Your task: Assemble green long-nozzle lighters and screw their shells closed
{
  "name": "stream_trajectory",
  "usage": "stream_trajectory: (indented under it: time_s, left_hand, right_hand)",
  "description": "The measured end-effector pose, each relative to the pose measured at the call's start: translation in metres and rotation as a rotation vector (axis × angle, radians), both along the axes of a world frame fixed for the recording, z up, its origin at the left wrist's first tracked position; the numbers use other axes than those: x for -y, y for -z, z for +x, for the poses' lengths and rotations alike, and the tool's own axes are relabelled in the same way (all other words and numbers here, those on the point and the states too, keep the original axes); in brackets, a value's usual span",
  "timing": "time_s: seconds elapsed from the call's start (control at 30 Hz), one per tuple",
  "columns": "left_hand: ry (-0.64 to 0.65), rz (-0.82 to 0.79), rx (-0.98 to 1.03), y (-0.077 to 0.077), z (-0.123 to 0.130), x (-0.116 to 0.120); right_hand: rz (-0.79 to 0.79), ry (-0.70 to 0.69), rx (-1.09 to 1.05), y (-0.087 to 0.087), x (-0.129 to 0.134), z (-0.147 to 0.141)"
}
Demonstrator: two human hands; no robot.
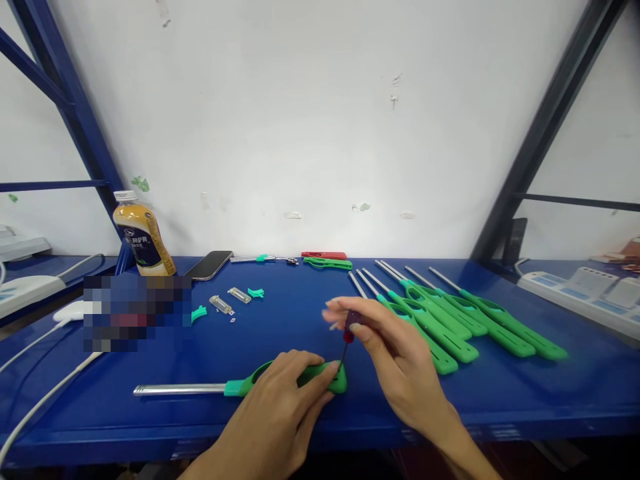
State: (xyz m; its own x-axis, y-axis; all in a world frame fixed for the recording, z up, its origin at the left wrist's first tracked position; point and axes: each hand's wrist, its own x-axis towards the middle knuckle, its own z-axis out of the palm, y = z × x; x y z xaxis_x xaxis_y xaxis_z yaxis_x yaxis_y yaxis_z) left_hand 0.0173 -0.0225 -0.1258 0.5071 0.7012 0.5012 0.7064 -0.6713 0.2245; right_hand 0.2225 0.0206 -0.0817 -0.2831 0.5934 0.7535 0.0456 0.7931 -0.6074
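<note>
A green long-necked lighter [260, 373] lies on the blue table near its front edge, metal tube pointing left. My left hand [285, 400] is closed over its handle and presses it to the table. In my right hand [400, 363] is a small screwdriver [349, 330] with a dark and red grip, held upright between thumb and fingers. The screwdriver's tip meets the right end of the handle, close to my left fingertips. Whether it sits in a screw or a slot I cannot make out. Several similar green lighters [450, 320] lie side by side to the right.
Two clear fuel tanks [220, 305] and teal trigger pieces [255, 293] lie left of centre. Behind them are a phone [210, 265], metal rods [260, 259] and red and green casings [327, 260]. A drink bottle [143, 233] stands back left, near white cables [47, 393].
</note>
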Motion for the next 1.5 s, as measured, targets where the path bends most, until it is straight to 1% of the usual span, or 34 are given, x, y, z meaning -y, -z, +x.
stream_trajectory:
  time_s: [0.03, 0.1, 0.17, 0.2, 0.23, 0.3, 0.37, 0.4, 0.47, 0.53, 0.57, 0.63, 0.73, 0.77, 0.8, 0.83, 0.9, 0.97, 1.0, 1.07, 1.13, 1.17, 1.23, 1.3, 1.33, 1.43, 1.5]
  left_hand:
    - [-0.003, 0.000, -0.005, -0.0004, 0.0001, 0.0002]
    - [-0.005, 0.001, -0.011, -0.0015, 0.0005, 0.0008]
    - [-0.009, -0.001, -0.012, -0.0029, 0.0009, 0.0012]
    - [-0.011, 0.000, -0.009, -0.0035, 0.0012, 0.0014]
    - [-0.015, 0.002, -0.005, -0.0040, 0.0014, 0.0014]
    - [-0.019, 0.006, -0.002, -0.0045, 0.0018, 0.0015]
    - [-0.019, 0.008, -0.002, -0.0047, 0.0020, 0.0018]
    - [-0.017, 0.005, -0.003, -0.0048, 0.0020, 0.0021]
    - [-0.014, 0.001, -0.007, -0.0048, 0.0019, 0.0026]
    - [-0.013, 0.001, -0.013, -0.0044, 0.0018, 0.0027]
    - [-0.012, 0.005, -0.013, -0.0041, 0.0017, 0.0025]
    - [-0.005, 0.015, -0.005, -0.0031, 0.0017, 0.0019]
    - [0.004, 0.015, 0.004, -0.0015, 0.0017, 0.0011]
    - [0.005, 0.014, 0.004, -0.0012, 0.0016, 0.0009]
    - [0.006, 0.014, 0.003, -0.0011, 0.0016, 0.0009]
    - [0.008, 0.016, 0.002, -0.0011, 0.0015, 0.0009]
    - [0.011, 0.017, 0.003, -0.0012, 0.0014, 0.0008]
    - [0.012, 0.017, 0.003, -0.0009, 0.0013, 0.0004]
    - [0.012, 0.020, 0.003, -0.0004, 0.0012, 0.0002]
    - [0.012, 0.027, 0.005, 0.0008, 0.0011, -0.0004]
    - [0.016, 0.029, 0.010, 0.0018, 0.0010, -0.0007]
    - [0.017, 0.027, 0.013, 0.0020, 0.0010, -0.0008]
    - [0.020, 0.029, 0.015, 0.0019, 0.0012, -0.0008]
    - [0.018, 0.040, 0.016, 0.0014, 0.0014, -0.0006]
    - [0.017, 0.046, 0.016, 0.0011, 0.0015, -0.0005]
    - [0.017, 0.061, 0.011, 0.0007, 0.0015, 0.0001]
    - [0.014, 0.072, 0.009, 0.0004, 0.0015, 0.0004]
  right_hand:
    - [0.003, 0.013, -0.020, -0.0002, 0.0001, -0.0007]
    - [0.055, 0.098, -0.064, -0.0003, 0.0002, -0.0024]
    - [0.117, 0.196, -0.061, -0.0007, 0.0006, -0.0033]
    - [0.133, 0.223, -0.043, -0.0010, 0.0009, -0.0032]
    - [0.134, 0.225, -0.017, -0.0016, 0.0012, -0.0027]
    - [0.098, 0.165, 0.034, -0.0027, 0.0017, -0.0012]
    - [0.042, 0.091, 0.025, -0.0032, 0.0020, -0.0005]
    - [0.024, 0.085, 0.004, -0.0032, 0.0020, -0.0005]
    - [0.033, 0.147, -0.041, -0.0025, 0.0021, -0.0011]
    - [0.091, 0.238, -0.046, -0.0019, 0.0024, -0.0013]
    - [0.117, 0.260, -0.027, -0.0018, 0.0026, -0.0008]
    - [0.127, 0.232, 0.025, -0.0022, 0.0030, 0.0007]
    - [0.065, 0.068, 0.060, -0.0024, 0.0029, 0.0015]
    - [0.047, 0.026, 0.045, -0.0020, 0.0027, 0.0007]
    - [0.044, 0.013, 0.021, -0.0016, 0.0025, -0.0005]
    - [0.057, 0.031, -0.008, -0.0010, 0.0023, -0.0018]
    - [0.108, 0.123, -0.044, 0.0001, 0.0022, -0.0040]
    - [0.131, 0.173, -0.013, 0.0008, 0.0028, -0.0043]
    - [0.124, 0.157, 0.014, 0.0010, 0.0032, -0.0039]
    - [0.074, 0.070, 0.049, 0.0013, 0.0040, -0.0029]
    - [0.036, 0.013, 0.021, 0.0015, 0.0045, -0.0033]
    - [0.037, 0.020, -0.004, 0.0015, 0.0045, -0.0041]
    - [0.084, 0.097, -0.042, 0.0011, 0.0043, -0.0061]
    - [0.135, 0.167, -0.026, 0.0001, 0.0041, -0.0068]
    - [0.138, 0.174, -0.006, -0.0005, 0.0042, -0.0064]
    - [0.076, 0.096, 0.022, -0.0014, 0.0045, -0.0036]
    - [0.036, 0.063, -0.023, -0.0009, 0.0046, -0.0028]
